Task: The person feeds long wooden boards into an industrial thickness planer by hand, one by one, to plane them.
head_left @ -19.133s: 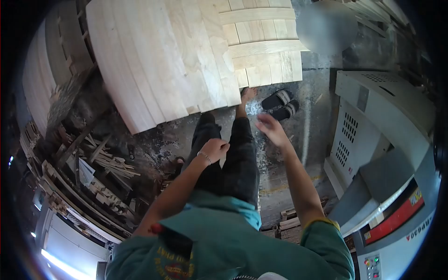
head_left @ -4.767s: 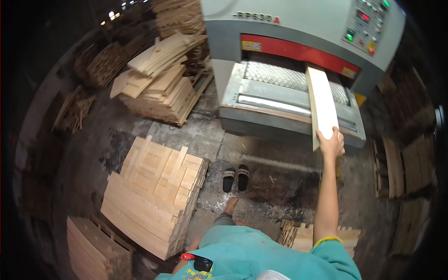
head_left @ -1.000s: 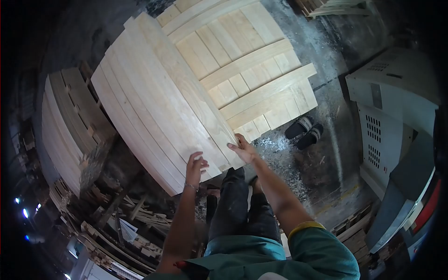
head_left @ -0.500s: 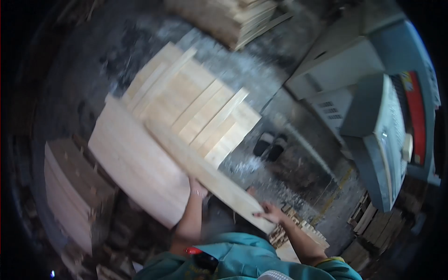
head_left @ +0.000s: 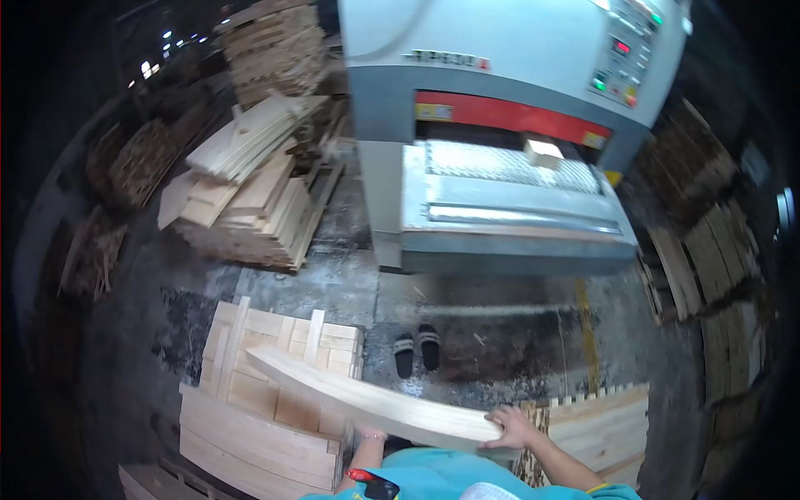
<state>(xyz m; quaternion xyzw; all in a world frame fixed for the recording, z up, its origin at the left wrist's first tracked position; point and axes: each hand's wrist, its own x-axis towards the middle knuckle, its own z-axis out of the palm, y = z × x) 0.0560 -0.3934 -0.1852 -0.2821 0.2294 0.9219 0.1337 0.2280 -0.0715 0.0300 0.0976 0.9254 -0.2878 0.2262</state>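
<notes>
I hold a long pale wooden board across my body, level, above the stack of boards on the floor at my left. My right hand grips the board's right end. My left hand is under the board near its middle, mostly hidden by it; only the wrist with a bracelet shows. Ahead stands a grey sanding machine with a red band over its feed opening. A short piece of wood lies on the machine's feed belt.
A pair of black sandals lies on the dusty floor before the machine. More board piles stand at the far left, at the right and beside my right arm.
I have turned from the board stack toward the machine. The board, lifted off the stack half a second ago, now hangs level in front of me in both hands.
</notes>
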